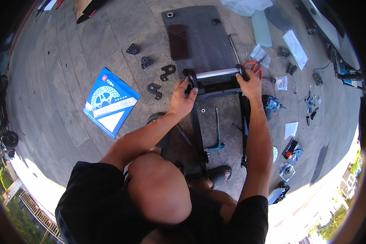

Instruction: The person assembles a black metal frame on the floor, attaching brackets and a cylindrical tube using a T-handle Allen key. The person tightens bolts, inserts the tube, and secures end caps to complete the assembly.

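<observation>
A black U-shaped metal frame (219, 92), much like a swingarm, stands in front of me with its two long legs pointing toward me. Across its far end runs a silver tube (218, 74) between two black lugs. My left hand (182, 97) is closed round the left lug, fingers on its outer side and thumb inside. On the right lug, my right hand (250, 84) grips with the thumb on the inner side. Between the legs, a teal-handled T-shaped wrench (218, 145) lies on the ground near a small washer (203, 110).
A black mat (203, 46) with a dark phone-like slab (179, 42) lies beyond the frame. Left are two black plates (154, 90), small black brackets (145, 62) and a blue package (112, 101). Right are an L-shaped wrench (234, 46), red-handled pliers (254, 67) and a blue drill (271, 105).
</observation>
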The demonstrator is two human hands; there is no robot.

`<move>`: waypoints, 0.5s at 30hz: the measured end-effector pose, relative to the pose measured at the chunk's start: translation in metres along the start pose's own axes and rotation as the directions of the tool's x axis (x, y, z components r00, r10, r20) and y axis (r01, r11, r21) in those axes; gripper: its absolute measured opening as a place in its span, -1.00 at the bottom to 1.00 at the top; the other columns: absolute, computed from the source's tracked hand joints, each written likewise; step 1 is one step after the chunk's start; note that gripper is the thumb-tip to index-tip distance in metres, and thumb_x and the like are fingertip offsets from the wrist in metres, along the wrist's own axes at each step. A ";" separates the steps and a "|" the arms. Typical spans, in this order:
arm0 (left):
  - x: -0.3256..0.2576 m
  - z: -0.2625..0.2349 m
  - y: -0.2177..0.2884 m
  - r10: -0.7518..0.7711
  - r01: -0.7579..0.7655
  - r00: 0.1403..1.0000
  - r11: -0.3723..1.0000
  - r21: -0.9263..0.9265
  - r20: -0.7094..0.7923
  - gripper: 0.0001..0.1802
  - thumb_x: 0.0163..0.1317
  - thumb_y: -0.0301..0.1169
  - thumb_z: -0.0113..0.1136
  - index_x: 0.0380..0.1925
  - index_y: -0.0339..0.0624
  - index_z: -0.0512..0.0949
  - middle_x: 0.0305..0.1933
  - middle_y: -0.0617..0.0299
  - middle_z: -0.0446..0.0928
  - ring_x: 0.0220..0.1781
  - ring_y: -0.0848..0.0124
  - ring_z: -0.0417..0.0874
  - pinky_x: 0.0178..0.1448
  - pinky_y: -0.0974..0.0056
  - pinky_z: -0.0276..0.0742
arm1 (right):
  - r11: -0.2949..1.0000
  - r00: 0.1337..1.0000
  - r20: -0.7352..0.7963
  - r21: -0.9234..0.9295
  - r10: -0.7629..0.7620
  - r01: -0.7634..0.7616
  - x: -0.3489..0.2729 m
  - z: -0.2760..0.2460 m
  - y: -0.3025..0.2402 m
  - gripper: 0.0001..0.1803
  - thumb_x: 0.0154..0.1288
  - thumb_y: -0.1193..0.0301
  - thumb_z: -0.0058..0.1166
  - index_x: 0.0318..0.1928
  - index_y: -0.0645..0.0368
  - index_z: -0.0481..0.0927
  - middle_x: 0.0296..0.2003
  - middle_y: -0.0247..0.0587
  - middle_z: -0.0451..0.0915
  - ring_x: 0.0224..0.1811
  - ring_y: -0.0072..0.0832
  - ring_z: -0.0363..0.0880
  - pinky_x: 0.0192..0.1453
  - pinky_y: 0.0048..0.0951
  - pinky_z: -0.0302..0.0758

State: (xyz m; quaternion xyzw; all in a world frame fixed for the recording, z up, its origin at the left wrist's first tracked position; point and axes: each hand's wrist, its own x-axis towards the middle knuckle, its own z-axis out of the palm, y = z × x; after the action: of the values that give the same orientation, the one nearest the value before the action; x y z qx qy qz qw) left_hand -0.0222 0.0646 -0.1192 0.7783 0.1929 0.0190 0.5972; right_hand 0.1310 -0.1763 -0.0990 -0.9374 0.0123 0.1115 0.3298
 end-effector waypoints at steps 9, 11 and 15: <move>0.001 0.004 -0.013 0.007 -0.007 1.000 0.995 -0.100 0.003 -0.41 0.24 -0.33 0.20 0.23 -0.39 0.36 0.21 -0.11 0.41 0.26 0.05 0.46 0.31 0.20 0.37 | 0.997 0.999 -0.003 0.053 -0.052 0.052 0.003 0.001 0.010 -0.44 0.10 0.20 0.30 0.01 0.37 0.59 -0.08 0.15 0.64 0.06 -0.11 0.62 0.17 -0.31 0.48; 0.000 0.003 -0.013 0.016 -0.016 1.000 0.996 -0.093 0.006 -0.41 0.24 -0.34 0.20 0.24 -0.39 0.35 0.22 -0.11 0.41 0.28 0.05 0.45 0.32 0.20 0.37 | 0.997 0.997 -0.027 0.029 -0.075 0.076 0.003 0.001 0.012 -0.45 0.09 0.19 0.30 0.00 0.37 0.60 -0.07 0.14 0.64 0.07 -0.10 0.61 0.18 -0.31 0.48; 0.001 0.002 -0.011 0.036 -0.035 0.999 0.996 -0.076 0.011 -0.41 0.25 -0.34 0.19 0.24 -0.39 0.35 0.23 -0.13 0.39 0.30 0.05 0.43 0.34 0.19 0.35 | 0.993 0.998 0.005 0.090 -0.070 0.070 0.004 0.002 0.017 -0.45 0.08 0.18 0.31 -0.02 0.37 0.61 -0.08 0.18 0.63 0.08 -0.09 0.60 0.19 -0.29 0.48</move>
State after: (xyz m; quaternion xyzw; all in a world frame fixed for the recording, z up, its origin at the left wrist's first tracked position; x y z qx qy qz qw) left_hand -0.0235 0.0650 -0.1303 0.7585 0.1746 0.0319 0.6271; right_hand 0.1333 -0.1883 -0.1115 -0.9209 -0.0169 0.1031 0.3755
